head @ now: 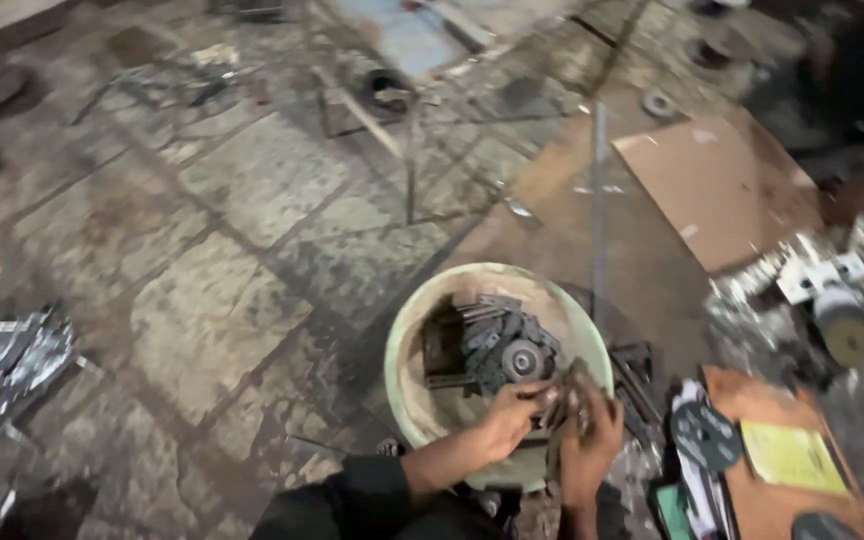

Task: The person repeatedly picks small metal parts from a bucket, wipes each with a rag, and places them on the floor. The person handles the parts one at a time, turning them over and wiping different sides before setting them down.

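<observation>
Left hand (pixel 512 418): lower centre of frame, fingers curled around a bunch of small flat dark metal pieces (pixel 564 398).
Right hand (pixel 588 450): just beside it, fingers closed on the same bunch.
Bunch: over the near rim of the round pale green bucket (pixel 402 330).
Bucket contents: dark metal brackets (pixel 492 335), one round disc (pixel 524 358).
Right of frame: brown cardboard sheet (pixel 717 190).

One bucket (pixel 404 330), two hands (pixel 552 425), perhaps two discs (pixel 707 435)

bucket (pixel 402 340): matt pale plastic | parts (pixel 497 340): dull dark metal | floor (pixel 242 230): rough stone
</observation>
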